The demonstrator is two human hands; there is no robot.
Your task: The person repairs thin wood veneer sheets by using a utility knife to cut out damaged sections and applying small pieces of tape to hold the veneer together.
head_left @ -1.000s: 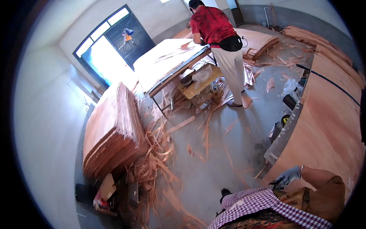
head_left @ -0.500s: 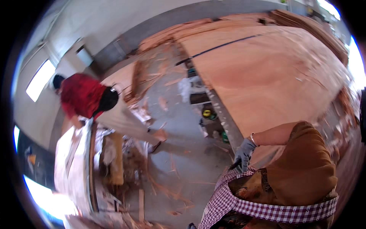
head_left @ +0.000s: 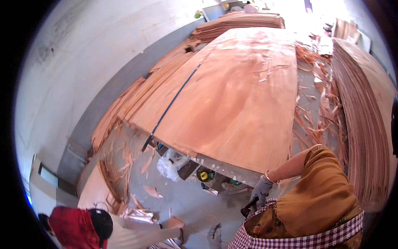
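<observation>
My right hand (head_left: 261, 190), in a grey glove, is closed on a slim black tool (head_left: 248, 206) held low by my checked apron. The rest of the tool is hidden, so its kind cannot be told. It is beside the near corner of a large stack topped by a reddish wood veneer sheet (head_left: 232, 99). My left hand (head_left: 214, 235), also gloved in grey, shows at the lower edge with its fingers stretched out and nothing visible in them. A long dark straightedge (head_left: 172, 101) lies across the veneer, its near end overhanging the edge.
A co-worker in a red top (head_left: 74, 228) bends at the lower left. Under the table's edge are a clear plastic bag (head_left: 171, 164) and a yellow tape roll (head_left: 204, 176). A tall veneer stack (head_left: 360, 120) stands at right. Wood scraps (head_left: 309, 120) litter the floor.
My view has swung to the right, so the veneer table now sits in the middle and the co-worker at the lower left. More of my left hand has come into view.
</observation>
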